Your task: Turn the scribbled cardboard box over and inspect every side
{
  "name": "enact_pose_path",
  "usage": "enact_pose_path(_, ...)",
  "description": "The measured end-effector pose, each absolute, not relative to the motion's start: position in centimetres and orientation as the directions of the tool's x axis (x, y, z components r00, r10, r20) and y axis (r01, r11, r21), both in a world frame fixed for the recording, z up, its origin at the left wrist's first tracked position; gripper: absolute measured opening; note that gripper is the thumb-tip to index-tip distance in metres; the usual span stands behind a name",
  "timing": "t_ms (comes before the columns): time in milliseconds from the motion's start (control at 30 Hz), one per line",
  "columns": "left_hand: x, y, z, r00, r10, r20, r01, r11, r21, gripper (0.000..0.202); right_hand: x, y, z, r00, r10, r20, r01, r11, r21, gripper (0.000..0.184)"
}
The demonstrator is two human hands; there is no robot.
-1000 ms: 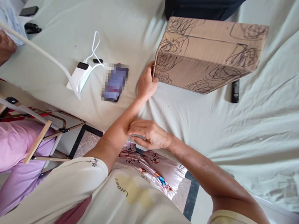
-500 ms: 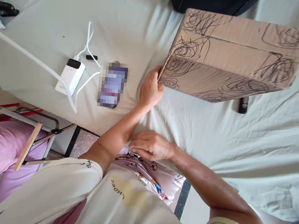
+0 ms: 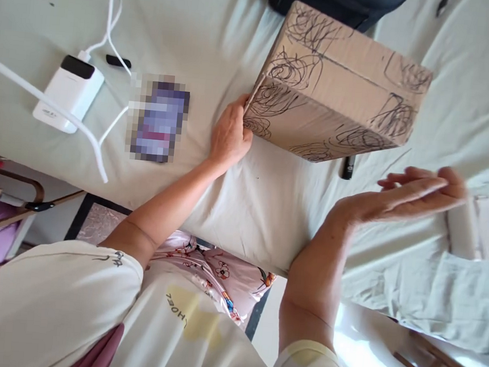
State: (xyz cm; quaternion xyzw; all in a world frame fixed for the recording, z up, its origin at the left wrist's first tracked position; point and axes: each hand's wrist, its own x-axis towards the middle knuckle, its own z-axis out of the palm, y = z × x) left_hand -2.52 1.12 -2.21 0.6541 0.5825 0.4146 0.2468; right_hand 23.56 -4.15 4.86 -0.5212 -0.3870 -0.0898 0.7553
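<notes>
A cardboard box [image 3: 342, 89] with black scribbled swirls stands tilted on the cloth-covered table. My left hand [image 3: 232, 134] is closed around its lower left edge, with the fingertips hidden behind the cardboard. My right hand [image 3: 406, 195] is off to the right of the box, fingers stretched out and holding nothing. Just beyond its fingertips lies a pale, blurred oblong object [image 3: 465, 228]; its kind I cannot make out. A small black stick-like thing [image 3: 347, 167] pokes out from beneath the box's near edge.
Left of the box lie a phone [image 3: 161, 122] with a blurred screen and a white power bank [image 3: 69, 94] with a white cable [image 3: 110, 17]. A dark bag-like object [image 3: 337, 0] sits behind the box. A folding chair [image 3: 33, 199] stands at lower left.
My right hand has swung from in front of my body out to the right, its curled fingers now extended. The view has shifted right, bringing the pale object into sight. My left hand keeps its hold.
</notes>
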Motion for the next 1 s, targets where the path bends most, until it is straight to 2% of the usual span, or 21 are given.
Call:
enact_pose_path(167, -2.4, 1.2, -0.8, -0.044, 0.979, 0.201, 0.569, -0.141, 0.81, 0.069, 23.5, -4.1, 7.4, 0.655, 0.46, 0.6, 0.421, 0.437, -0.795, 0.02)
enact_pose_path(300, -2.3, 1.0, 0.2, -0.063, 0.98, 0.19, 0.604, -0.114, 0.789, 0.064, 25.6, -0.2, 10.9, 0.655, 0.59, 0.471, 0.205, 0.461, -0.863, 0.02)
enact_pose_path(400, -2.1, 0.7, 0.7, -0.076, 0.979, 0.188, 0.62, -0.102, 0.778, 0.059, 26.6, 4.1, 11.0, 0.674, 0.654, 0.345, 0.033, 0.439, -0.898, 0.023)
enact_pose_path(467, -2.0, 0.4, 1.2, -0.087, 0.98, 0.182, 0.623, -0.089, 0.777, 0.057, 26.0, 5.8, 9.8, 0.701, 0.661, 0.267, -0.097, 0.459, -0.883, 0.04)
enact_pose_path(533, -1.9, 0.1, 1.8, -0.081, 0.983, 0.163, 0.626, -0.077, 0.776, 0.058, 24.6, 6.0, 7.8, 0.668, 0.693, 0.269, -0.156, 0.485, -0.861, 0.054)
enact_pose_path(633, -1.8, -0.1, 3.1, -0.036, 0.994, 0.102, 0.64, -0.055, 0.766, 0.061, 22.9, 3.9, 4.7, 0.642, 0.716, 0.276, -0.16, 0.476, -0.864, 0.065)
enact_pose_path(800, -2.5, 0.7, 5.3, 0.065, 0.997, -0.052, 0.744, -0.014, 0.668, 0.049, 22.6, 0.6, 2.1, 0.594, 0.774, 0.22, -0.173, 0.39, -0.904, 0.058)
enact_pose_path(900, -3.1, 1.2, 5.7, 0.049, 0.999, -0.006, 0.729, -0.031, 0.684, 0.053, 22.6, 0.2, 1.7, 0.606, 0.747, 0.273, -0.049, 0.378, -0.924, 0.058)
enact_pose_path(1000, -3.6, 1.6, 4.6, 0.028, 0.994, 0.102, 0.678, -0.094, 0.729, 0.057, 22.4, 0.1, 1.4, 0.584, 0.75, 0.31, 0.023, 0.367, -0.93, 0.061)
